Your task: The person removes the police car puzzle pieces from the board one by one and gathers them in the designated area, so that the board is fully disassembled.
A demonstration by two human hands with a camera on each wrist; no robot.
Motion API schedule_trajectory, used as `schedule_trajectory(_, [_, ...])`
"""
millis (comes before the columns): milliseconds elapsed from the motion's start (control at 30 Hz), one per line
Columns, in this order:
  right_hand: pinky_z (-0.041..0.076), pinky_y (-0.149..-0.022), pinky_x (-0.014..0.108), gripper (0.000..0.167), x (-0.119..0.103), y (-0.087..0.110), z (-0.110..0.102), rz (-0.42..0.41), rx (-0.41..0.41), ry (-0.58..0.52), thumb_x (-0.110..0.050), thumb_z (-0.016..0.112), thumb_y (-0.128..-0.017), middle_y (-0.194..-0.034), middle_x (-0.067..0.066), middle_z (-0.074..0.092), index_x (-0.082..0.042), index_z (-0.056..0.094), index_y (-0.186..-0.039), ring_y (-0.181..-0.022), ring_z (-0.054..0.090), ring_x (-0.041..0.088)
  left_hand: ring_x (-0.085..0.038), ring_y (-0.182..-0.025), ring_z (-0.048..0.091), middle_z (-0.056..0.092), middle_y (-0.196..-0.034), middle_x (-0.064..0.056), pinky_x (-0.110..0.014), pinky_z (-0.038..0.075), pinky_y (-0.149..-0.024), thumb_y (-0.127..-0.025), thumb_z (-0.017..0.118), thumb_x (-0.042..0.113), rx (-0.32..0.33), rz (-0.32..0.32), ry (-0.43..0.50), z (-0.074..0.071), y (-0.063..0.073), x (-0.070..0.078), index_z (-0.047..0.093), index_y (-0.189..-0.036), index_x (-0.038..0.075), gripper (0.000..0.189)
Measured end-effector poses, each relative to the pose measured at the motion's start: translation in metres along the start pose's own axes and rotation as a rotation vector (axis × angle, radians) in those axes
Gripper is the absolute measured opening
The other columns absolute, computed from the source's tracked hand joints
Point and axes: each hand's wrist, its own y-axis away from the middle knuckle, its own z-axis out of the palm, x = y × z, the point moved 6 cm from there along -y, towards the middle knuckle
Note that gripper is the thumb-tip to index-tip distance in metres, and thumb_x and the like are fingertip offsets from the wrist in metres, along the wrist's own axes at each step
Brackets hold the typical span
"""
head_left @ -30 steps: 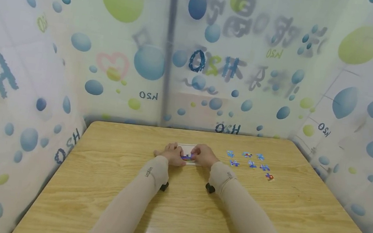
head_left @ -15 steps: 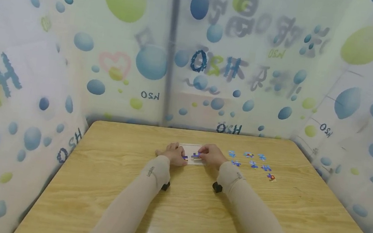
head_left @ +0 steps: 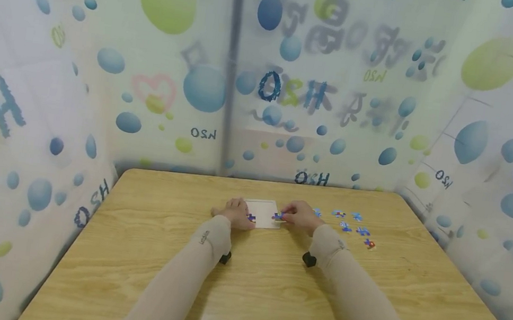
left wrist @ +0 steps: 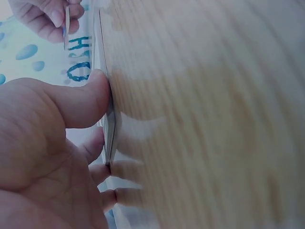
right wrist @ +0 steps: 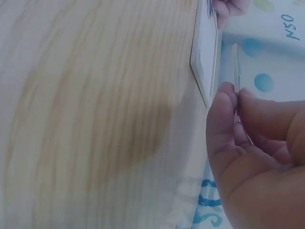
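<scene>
A white puzzle tray (head_left: 264, 208) lies near the back middle of the table. My left hand (head_left: 237, 214) rests at its left end. In the left wrist view, the thumb (left wrist: 97, 98) touches the tray's edge and the other fingers reach down by its corner and the table. A blue-purple puzzle piece (head_left: 251, 217) lies in the tray's left part, beside that hand. My right hand (head_left: 301, 216) pinches another puzzle piece (head_left: 278, 216) between thumb and fingers over the tray's right edge. In the right wrist view this piece (right wrist: 236, 64) shows edge-on, raised off the table.
Several loose puzzle pieces (head_left: 345, 227) lie right of the tray, one with red (head_left: 369, 244) nearest the front. The wooden table (head_left: 259, 294) stretches forward. Curtains (head_left: 268, 145) with printed dots stand behind and at both sides.
My right hand has moved right with the puzzle piece, from beside the left hand to the tray's right edge, baring the tray's middle. The left hand stays in place.
</scene>
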Motion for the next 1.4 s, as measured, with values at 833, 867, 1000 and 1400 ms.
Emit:
schedule_trajectory(833, [0.058,-0.086,0.034,0.019,0.025,0.028,-0.040,-0.003,-0.045,-0.029,0.005,0.055,-0.101,-0.102,0.015,0.061,0.013,0.057,-0.119,-0.093,0.065,0.022,-0.028,-0.139,0.037,0.046,-0.144,-0.011,-0.072,0.015,-0.113,-0.091,0.072,0.047,0.027,-0.015,0.070,-0.001,0.005,-0.001,0.041,-0.142,0.012,0.070])
schedule_trajectory(867, [0.058,-0.086,0.035,0.019,0.027,0.029,-0.043,0.000,-0.044,-0.037,0.005,0.055,-0.101,-0.103,0.015,0.061,0.013,0.057,-0.119,-0.094,0.065,0.024,-0.027,-0.139,0.036,0.045,-0.145,-0.011,-0.072,0.014,-0.113,-0.091,0.071,0.047,0.024,-0.018,0.069,-0.002,0.005,-0.001,0.040,-0.143,0.012,0.070])
schedule_trajectory(1000, [0.058,-0.087,0.036,0.020,0.033,0.036,-0.057,-0.004,-0.058,-0.053,0.003,0.054,-0.102,-0.105,0.015,0.061,0.012,0.056,-0.120,-0.098,0.065,0.026,-0.027,-0.139,0.036,0.045,-0.145,-0.011,-0.071,0.013,-0.114,-0.092,0.070,0.045,0.023,-0.021,0.071,-0.004,0.009,0.001,0.041,-0.143,0.012,0.067])
schedule_trajectory(1400, [0.058,-0.089,0.036,0.021,0.052,0.055,-0.093,0.014,-0.042,-0.040,0.002,0.052,-0.104,-0.109,0.017,0.060,0.013,0.053,-0.122,-0.102,0.065,0.029,-0.028,-0.137,0.038,0.046,-0.143,-0.012,-0.072,0.016,-0.112,-0.092,0.070,0.046,0.035,0.000,0.055,-0.005,0.014,0.003,0.042,-0.140,0.011,0.066])
